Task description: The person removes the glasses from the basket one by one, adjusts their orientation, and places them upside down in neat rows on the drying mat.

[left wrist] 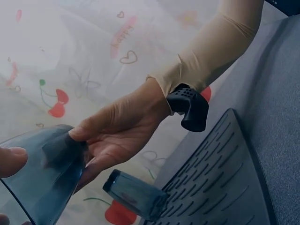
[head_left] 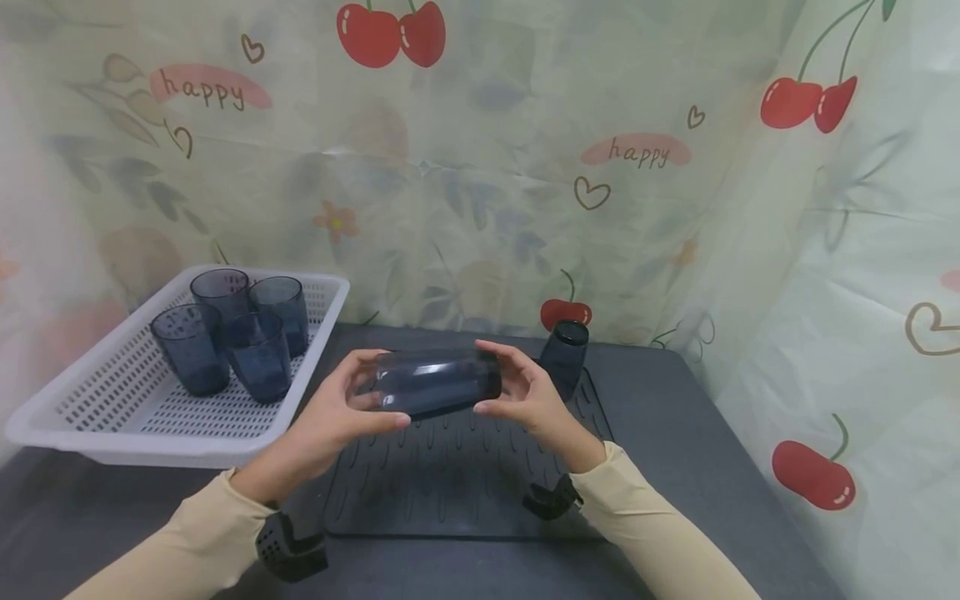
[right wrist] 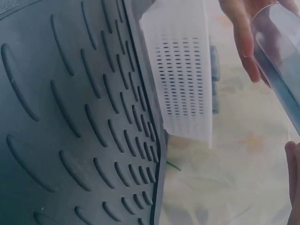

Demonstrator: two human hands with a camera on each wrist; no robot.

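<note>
A dark blue tinted drinking glass (head_left: 438, 383) lies sideways in the air above a black ridged drying mat (head_left: 465, 500). My left hand (head_left: 326, 417) grips its left, open end with thumb and fingers. At the right, the base end is pinched by my right hand (head_left: 536, 404). In the left wrist view, the right hand (left wrist: 124, 119) has thumb and fingers on the glass (left wrist: 51, 173). The right wrist view cuts off part of the glass (right wrist: 281, 61), with the left hand (right wrist: 241, 33) at its rim. Another glass (head_left: 562, 362) stands upside down at the mat's far right.
On the left of the dark table (head_left: 675, 467) sits a white perforated plastic basket (head_left: 322, 333). Several matching glasses (head_left: 258, 354) stand in it with their rims up. A patterned curtain (head_left: 465, 167) hangs behind the table and along its right side.
</note>
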